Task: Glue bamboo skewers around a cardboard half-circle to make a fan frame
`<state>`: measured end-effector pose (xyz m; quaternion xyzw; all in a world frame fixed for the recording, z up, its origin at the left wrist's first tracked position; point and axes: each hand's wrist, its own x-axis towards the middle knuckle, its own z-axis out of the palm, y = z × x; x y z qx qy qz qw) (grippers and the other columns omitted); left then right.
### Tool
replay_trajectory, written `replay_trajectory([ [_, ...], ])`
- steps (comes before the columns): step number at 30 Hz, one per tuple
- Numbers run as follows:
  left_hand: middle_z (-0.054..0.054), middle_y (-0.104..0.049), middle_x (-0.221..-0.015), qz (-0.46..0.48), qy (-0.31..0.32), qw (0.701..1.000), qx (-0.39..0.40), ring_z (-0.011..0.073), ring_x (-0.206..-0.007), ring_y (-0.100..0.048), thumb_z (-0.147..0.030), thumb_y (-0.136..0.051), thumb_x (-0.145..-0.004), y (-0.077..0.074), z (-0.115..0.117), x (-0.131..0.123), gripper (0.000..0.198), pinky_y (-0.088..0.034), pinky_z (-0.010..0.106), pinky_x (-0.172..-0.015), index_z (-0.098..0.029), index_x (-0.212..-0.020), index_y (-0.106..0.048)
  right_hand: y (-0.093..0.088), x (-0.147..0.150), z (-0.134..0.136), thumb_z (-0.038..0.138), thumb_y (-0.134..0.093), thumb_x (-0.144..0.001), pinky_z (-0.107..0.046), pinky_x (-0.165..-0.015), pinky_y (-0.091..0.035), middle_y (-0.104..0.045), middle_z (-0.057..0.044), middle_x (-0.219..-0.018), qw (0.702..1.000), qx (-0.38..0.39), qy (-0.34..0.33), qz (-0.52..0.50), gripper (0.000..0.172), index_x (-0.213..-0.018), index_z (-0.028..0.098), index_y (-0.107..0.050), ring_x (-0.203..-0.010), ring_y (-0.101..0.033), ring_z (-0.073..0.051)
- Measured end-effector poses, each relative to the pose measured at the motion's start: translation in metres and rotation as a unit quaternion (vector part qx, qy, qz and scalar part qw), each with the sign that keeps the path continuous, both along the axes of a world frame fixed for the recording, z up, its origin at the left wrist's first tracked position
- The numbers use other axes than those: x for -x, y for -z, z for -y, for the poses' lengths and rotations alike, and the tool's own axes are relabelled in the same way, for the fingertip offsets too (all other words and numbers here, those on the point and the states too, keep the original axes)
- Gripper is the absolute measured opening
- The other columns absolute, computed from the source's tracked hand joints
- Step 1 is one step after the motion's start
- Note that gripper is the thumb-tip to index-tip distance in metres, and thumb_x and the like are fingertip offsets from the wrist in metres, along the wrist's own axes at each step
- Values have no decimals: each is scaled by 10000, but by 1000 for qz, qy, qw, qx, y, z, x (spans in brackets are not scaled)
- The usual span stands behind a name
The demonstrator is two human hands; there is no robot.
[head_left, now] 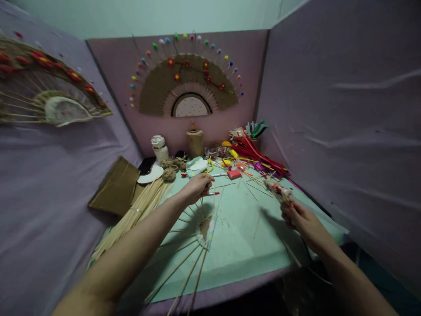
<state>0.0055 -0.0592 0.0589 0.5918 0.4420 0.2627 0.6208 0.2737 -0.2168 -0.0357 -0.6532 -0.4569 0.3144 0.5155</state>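
Note:
My left hand is held over the middle of the table with its fingers closed; whatever they may pinch is too small to make out. Just beyond it lies a yellow ring-shaped piece. Beneath my left forearm rests a half-round cardboard piece with a pale edging and thin sticks fanning out from it. On the right, my right hand grips what looks like a glue gun, its body stained and mottled, pointing away to the left. A dark cord hangs below that hand.
A bundle of sticks and a cardboard sheet lie left. Behind are a jar, a twine spool, twine balls and red strips. A decorated fan hangs on the back panel, another left.

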Motion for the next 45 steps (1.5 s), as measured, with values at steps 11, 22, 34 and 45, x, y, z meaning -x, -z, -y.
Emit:
replay_trajectory([
  [11,1,-578,-684,-86,91,986,-114,81,-584,-461,-91,-551,-749,28,41,-66,77,-345,195,-553,-125,-739,-619,-22,11,-24,561,-659,-721,-188,-470,-387,-443,53,-637,986,-33,53,-157,385,-708,220,-480,-550,-429,-87],
  [22,34,-609,-855,-113,325,926,-153,138,-877,-561,-196,-331,-924,12,148,-26,345,-413,236,-853,-146,-887,-671,-34,4,-4,435,-749,-672,-200,-411,-322,-432,56,-589,970,-38,10,-240,331,-675,206,-510,-465,-332,-59],
  [34,-20,-493,-643,-23,-17,999,20,58,-530,-435,-204,-604,-826,-21,15,81,90,-355,188,-529,-124,-835,-646,-58,34,-9,461,-705,-707,-227,-419,-236,-403,57,-553,970,107,-163,-146,348,-698,187,-490,-463,-333,-67],
  [45,-44,-430,-525,-110,-84,990,-29,43,-402,-331,-74,-482,-870,5,-12,71,179,-226,193,-412,-135,-710,-535,-47,79,-45,469,-712,-668,-249,-493,-363,-468,57,-598,973,94,-126,-170,363,-760,199,-488,-515,-415,-87],
])
